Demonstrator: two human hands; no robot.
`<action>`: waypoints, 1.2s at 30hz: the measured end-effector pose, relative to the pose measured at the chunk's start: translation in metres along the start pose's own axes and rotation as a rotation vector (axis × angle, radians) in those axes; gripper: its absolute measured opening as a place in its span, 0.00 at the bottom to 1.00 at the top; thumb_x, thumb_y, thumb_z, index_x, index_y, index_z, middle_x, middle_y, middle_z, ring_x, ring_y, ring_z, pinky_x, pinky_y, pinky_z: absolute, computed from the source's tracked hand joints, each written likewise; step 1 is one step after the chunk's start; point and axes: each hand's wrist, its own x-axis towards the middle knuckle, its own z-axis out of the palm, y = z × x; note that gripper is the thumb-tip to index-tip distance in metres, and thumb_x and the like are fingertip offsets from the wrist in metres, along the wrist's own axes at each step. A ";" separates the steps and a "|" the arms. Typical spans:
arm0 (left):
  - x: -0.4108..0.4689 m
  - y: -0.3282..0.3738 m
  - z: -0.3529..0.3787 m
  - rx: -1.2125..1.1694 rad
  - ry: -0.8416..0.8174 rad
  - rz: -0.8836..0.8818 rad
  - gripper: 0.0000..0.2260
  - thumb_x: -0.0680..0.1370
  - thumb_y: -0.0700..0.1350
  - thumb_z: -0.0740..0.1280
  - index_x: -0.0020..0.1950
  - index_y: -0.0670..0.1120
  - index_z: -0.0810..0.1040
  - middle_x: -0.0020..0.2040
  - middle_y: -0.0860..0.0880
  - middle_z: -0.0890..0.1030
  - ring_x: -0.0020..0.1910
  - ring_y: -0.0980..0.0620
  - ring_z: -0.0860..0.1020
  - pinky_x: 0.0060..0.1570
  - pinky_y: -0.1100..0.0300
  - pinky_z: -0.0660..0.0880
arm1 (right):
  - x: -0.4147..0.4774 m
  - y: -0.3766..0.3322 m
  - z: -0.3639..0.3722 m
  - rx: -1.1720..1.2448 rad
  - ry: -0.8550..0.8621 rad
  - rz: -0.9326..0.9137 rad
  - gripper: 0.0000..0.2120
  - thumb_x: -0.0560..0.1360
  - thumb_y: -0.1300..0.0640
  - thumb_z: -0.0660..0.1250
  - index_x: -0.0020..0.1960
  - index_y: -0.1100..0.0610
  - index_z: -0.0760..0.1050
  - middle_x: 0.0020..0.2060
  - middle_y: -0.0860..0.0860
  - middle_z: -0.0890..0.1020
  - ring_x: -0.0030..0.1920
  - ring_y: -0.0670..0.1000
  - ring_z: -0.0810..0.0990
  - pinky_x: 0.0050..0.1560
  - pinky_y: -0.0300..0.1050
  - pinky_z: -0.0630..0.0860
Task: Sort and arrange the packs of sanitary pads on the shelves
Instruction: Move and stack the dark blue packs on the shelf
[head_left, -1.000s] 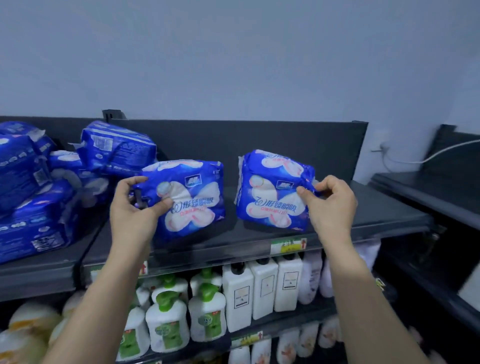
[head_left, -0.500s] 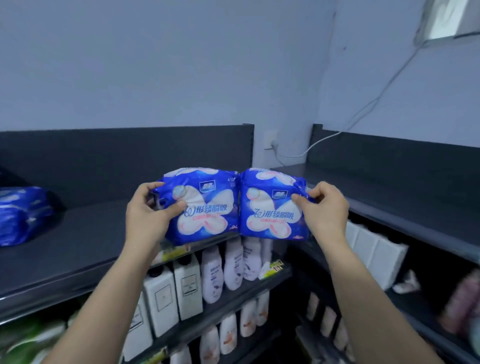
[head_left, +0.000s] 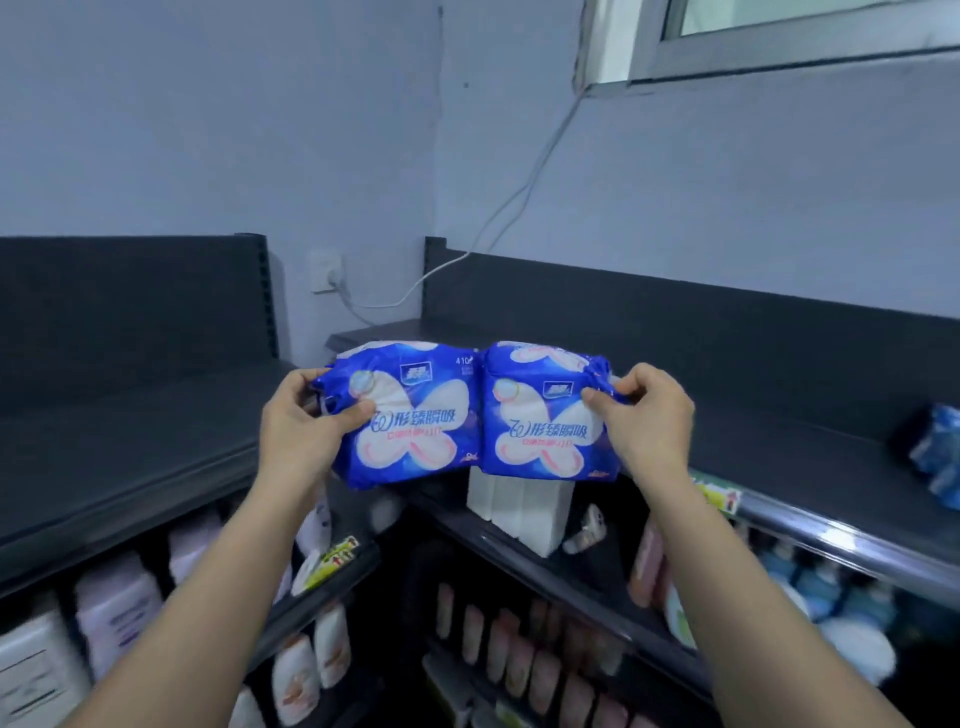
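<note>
Two blue packs of sanitary pads with white butterfly prints are held side by side in the air, touching each other, in front of the corner between two dark shelf units. My left hand (head_left: 298, 434) grips the left end of the left pack (head_left: 415, 415). My right hand (head_left: 649, 421) pinches the right end of the right pack (head_left: 540, 421). Another blue pack (head_left: 935, 457) lies blurred on the top shelf of the right unit (head_left: 779, 447), at the frame's right edge.
The left unit's top shelf (head_left: 130, 441) is a dark flat board. Lower shelves hold white bottles (head_left: 114, 618) and pink bottles (head_left: 519, 654). White boxes (head_left: 519, 509) stand under the packs. A wall socket (head_left: 327, 273) with a cable sits in the corner.
The view and both hands have swung right with the two packs, from the left shelf unit toward the corner. The packs came together and stay held at the same ends.
</note>
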 end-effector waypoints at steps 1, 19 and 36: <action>0.002 -0.005 0.017 -0.026 -0.020 -0.018 0.17 0.68 0.29 0.74 0.43 0.49 0.74 0.44 0.49 0.81 0.47 0.46 0.79 0.52 0.45 0.78 | 0.009 0.010 -0.010 -0.017 0.021 0.007 0.18 0.68 0.57 0.76 0.33 0.55 0.66 0.36 0.48 0.73 0.36 0.49 0.70 0.39 0.43 0.63; 0.045 -0.088 0.318 -0.248 -0.565 -0.145 0.14 0.70 0.29 0.73 0.44 0.46 0.75 0.46 0.50 0.82 0.48 0.48 0.80 0.46 0.54 0.78 | 0.156 0.164 -0.144 -0.293 0.404 0.192 0.18 0.69 0.55 0.76 0.32 0.55 0.67 0.39 0.55 0.78 0.38 0.53 0.74 0.39 0.47 0.67; 0.077 -0.163 0.487 -0.153 -0.768 -0.201 0.16 0.68 0.28 0.74 0.44 0.46 0.74 0.45 0.48 0.82 0.44 0.49 0.80 0.49 0.52 0.78 | 0.220 0.260 -0.181 -0.422 0.500 0.339 0.19 0.69 0.58 0.75 0.32 0.55 0.64 0.30 0.51 0.73 0.34 0.53 0.70 0.37 0.48 0.65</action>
